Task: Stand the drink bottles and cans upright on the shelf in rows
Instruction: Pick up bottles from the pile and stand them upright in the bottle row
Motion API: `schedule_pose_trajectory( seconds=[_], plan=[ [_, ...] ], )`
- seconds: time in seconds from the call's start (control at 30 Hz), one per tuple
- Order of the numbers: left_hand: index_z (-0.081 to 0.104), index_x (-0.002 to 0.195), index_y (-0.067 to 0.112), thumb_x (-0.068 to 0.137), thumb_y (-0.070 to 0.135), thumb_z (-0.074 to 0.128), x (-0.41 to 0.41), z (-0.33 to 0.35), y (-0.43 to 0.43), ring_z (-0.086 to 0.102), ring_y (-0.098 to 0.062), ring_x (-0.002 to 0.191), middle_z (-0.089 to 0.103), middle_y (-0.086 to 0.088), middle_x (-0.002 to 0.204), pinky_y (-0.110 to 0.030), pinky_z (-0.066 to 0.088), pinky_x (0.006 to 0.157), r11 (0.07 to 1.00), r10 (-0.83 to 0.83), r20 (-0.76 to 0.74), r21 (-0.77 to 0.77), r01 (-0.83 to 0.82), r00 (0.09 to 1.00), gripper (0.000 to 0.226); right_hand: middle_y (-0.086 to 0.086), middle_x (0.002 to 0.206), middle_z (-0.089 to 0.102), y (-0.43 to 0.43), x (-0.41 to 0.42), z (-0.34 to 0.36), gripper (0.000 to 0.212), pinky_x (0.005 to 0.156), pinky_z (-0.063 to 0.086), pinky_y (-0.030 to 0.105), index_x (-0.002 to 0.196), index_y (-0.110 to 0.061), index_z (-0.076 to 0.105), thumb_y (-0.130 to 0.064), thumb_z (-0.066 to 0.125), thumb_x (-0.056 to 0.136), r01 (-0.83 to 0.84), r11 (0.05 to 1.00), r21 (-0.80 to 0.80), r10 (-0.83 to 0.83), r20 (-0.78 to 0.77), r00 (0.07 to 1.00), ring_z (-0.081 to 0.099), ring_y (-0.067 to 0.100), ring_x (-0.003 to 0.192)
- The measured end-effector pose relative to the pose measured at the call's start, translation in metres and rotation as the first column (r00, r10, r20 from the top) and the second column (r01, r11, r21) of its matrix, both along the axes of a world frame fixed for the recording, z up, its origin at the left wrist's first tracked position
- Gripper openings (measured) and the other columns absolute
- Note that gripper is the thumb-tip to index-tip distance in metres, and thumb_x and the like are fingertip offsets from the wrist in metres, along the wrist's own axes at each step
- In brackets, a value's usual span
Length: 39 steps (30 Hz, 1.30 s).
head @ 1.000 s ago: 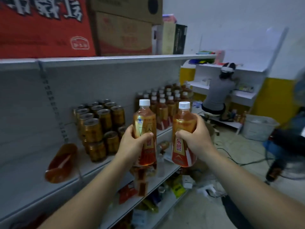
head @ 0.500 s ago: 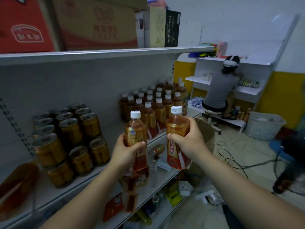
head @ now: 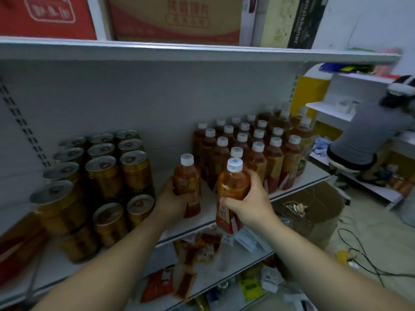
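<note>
My left hand (head: 171, 202) grips an amber tea bottle (head: 188, 182) with a white cap, upright, its base at the middle shelf (head: 312, 175) just left of the standing bottle rows (head: 253, 149). My right hand (head: 250, 202) grips a second amber bottle (head: 232, 191) with a red label, upright, held at the shelf's front edge before those rows. Gold cans (head: 98, 173) stand stacked in rows to the left.
A bottle (head: 15, 245) lies on its side at the shelf's far left. Cartons (head: 177, 17) sit on the top shelf. Lower shelves hold loose packets (head: 186, 286). A cardboard box (head: 314, 207) stands on the floor; a person (head: 368, 135) crouches at the right by another shelf.
Both hands have carried their bottles down and forward from mid-air to the middle shelf, close to the bottle rows. The view has turned towards the shelf.
</note>
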<state>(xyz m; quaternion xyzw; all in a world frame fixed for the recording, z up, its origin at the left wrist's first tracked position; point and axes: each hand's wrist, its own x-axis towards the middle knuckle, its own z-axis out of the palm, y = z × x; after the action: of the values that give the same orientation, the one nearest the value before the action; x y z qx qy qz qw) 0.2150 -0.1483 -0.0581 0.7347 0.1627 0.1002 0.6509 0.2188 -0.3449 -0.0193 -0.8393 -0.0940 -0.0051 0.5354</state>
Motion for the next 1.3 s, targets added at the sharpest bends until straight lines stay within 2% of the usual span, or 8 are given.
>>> schedule_pose_trajectory(
  seconds=[0.2, 0.5, 0.63, 0.87, 0.97, 1.07, 1.17, 1.3],
  plan=[
    [0.036, 0.141, 0.015, 0.079, 0.004, 0.072, 0.035, -0.010, -0.005, 0.053, -0.024, 0.113, 0.051, -0.002, 0.124, -0.034, 0.045, 0.089, 0.998, 0.067, 0.019, -0.016, -0.067, 0.998, 0.072, -0.012, 0.115, 0.050, -0.006, 0.025, -0.015, 0.081, 0.093, 0.045, 0.038, 0.132, -0.039, 0.033, -0.029, 0.083, 0.069, -0.121, 0.993, -0.017, 0.121, 0.001, 0.993, 0.051, 0.016, 0.109],
    [0.025, 0.148, 0.028, 0.100, 0.031, 0.040, 0.000, -0.022, -0.021, 0.032, -0.019, 0.138, 0.033, 0.002, 0.151, -0.038, 0.029, 0.114, 0.968, 0.247, -0.032, 0.066, -0.244, 0.969, 0.051, -0.007, 0.124, 0.040, 0.003, 0.034, -0.030, 0.077, 0.094, 0.033, 0.024, 0.134, -0.025, 0.042, -0.032, 0.083, 0.069, -0.277, 0.960, -0.035, 0.278, 0.054, 0.959, 0.042, 0.008, 0.112],
    [0.028, 0.147, 0.022, 0.090, 0.010, 0.052, -0.038, -0.036, -0.038, 0.037, -0.014, 0.132, 0.037, 0.003, 0.146, -0.035, 0.036, 0.107, 0.966, 0.192, -0.045, 0.185, -0.180, 0.980, 0.063, -0.001, 0.127, 0.040, 0.024, 0.038, -0.027, 0.079, 0.093, 0.033, 0.024, 0.134, -0.018, 0.041, -0.036, 0.083, 0.070, -0.292, 0.954, -0.062, 0.296, 0.073, 0.952, 0.043, 0.014, 0.117],
    [0.029, 0.132, 0.037, 0.069, 0.025, 0.082, -0.026, -0.042, -0.070, 0.050, -0.004, 0.116, 0.051, 0.014, 0.123, -0.018, 0.039, 0.089, 0.938, 0.148, 0.030, 0.313, -0.150, 0.989, 0.083, 0.004, 0.134, 0.040, 0.042, 0.050, -0.002, 0.083, 0.101, 0.040, 0.036, 0.139, -0.017, 0.035, -0.050, 0.074, 0.074, -0.364, 0.897, -0.251, 0.376, 0.000, 0.927, 0.044, 0.026, 0.125],
    [0.038, 0.124, 0.040, 0.068, 0.024, 0.082, -0.015, -0.043, -0.072, 0.054, -0.001, 0.108, 0.055, 0.016, 0.116, -0.006, 0.041, 0.079, 0.916, 0.220, 0.096, 0.323, -0.239, 0.971, 0.074, -0.004, 0.126, 0.045, 0.019, 0.060, 0.025, 0.066, 0.100, 0.035, 0.027, 0.135, -0.023, 0.045, -0.047, 0.071, 0.079, -0.415, 0.855, -0.310, 0.482, 0.180, 0.857, 0.043, 0.018, 0.124],
    [0.041, 0.128, 0.035, 0.062, 0.029, 0.085, -0.001, -0.044, -0.061, 0.050, -0.006, 0.114, 0.050, 0.013, 0.119, -0.019, 0.044, 0.092, 0.887, 0.220, 0.058, 0.403, -0.225, 0.974, 0.079, 0.004, 0.130, 0.051, -0.004, 0.098, 0.057, 0.059, 0.097, 0.035, 0.027, 0.131, -0.021, 0.053, -0.051, 0.065, 0.082, -0.284, 0.871, -0.401, 0.444, 0.395, 0.804, 0.046, 0.023, 0.123],
    [0.014, 0.149, 0.023, 0.064, 0.018, 0.085, 0.008, -0.041, -0.052, 0.042, -0.010, 0.124, 0.041, 0.007, 0.133, -0.026, 0.036, 0.099, 0.944, 0.135, -0.043, 0.308, -0.116, 0.990, 0.111, 0.004, 0.142, 0.047, -0.016, 0.155, 0.074, 0.086, 0.106, 0.035, 0.046, 0.137, -0.030, 0.045, -0.085, 0.040, 0.071, -0.115, 0.719, -0.685, 0.428, 0.306, 0.850, 0.042, 0.031, 0.130],
    [-0.002, 0.150, 0.022, 0.072, 0.006, 0.079, 0.021, -0.038, -0.045, 0.037, -0.004, 0.118, 0.039, 0.006, 0.132, -0.011, 0.032, 0.088, 0.967, 0.047, -0.087, 0.253, -0.023, 0.995, 0.113, -0.003, 0.161, 0.016, -0.027, 0.196, 0.066, 0.108, 0.114, 0.016, 0.057, 0.147, -0.050, 0.015, -0.103, 0.010, 0.052, -0.205, 0.505, -0.838, 0.443, 0.048, 0.895, 0.016, 0.035, 0.145]
  ],
)
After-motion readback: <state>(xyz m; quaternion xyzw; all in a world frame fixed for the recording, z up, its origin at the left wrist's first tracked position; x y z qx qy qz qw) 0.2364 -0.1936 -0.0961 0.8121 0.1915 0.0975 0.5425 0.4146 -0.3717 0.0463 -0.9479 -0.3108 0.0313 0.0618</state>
